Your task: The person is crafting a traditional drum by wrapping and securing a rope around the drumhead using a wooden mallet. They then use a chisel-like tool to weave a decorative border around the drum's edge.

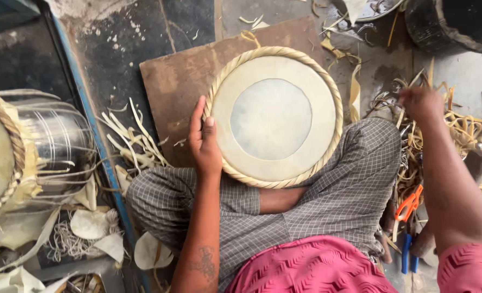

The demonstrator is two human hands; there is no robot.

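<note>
Pink cloth (311, 268) fills the bottom of our view, with our knees in grey checked cloth (338, 190) crossed on the floor. Against them rests a round drumhead (273, 116), pale hide with a greyer circle at its middle and a plaited rim (219, 81) running all the way round. It lies flat, face up, half on our lap and half over a brown board (178, 81) that sits on the dark floor.

Our left hand (204, 138) grips the drumhead at its left edge, thumb laid on the hide, fingers curled under the rim. Our right hand (420, 103) is out to the right, well apart from the drumhead, down among a heap of tan hide strips (463, 130); it is blurred, and we cannot tell whether it is open or closed on anything.

Orange-handled scissors (409, 205) and a blue-handled tool (406, 254) lie beside our right forearm. At far left a metal drum shell (56, 141) lies on its side, bound with a twisted cord, scraps of pale hide (91, 225) scattered beneath it. More strips (135, 138) lie fanned out at the board's left corner. A black tub (452, 24) stands at top right.
</note>
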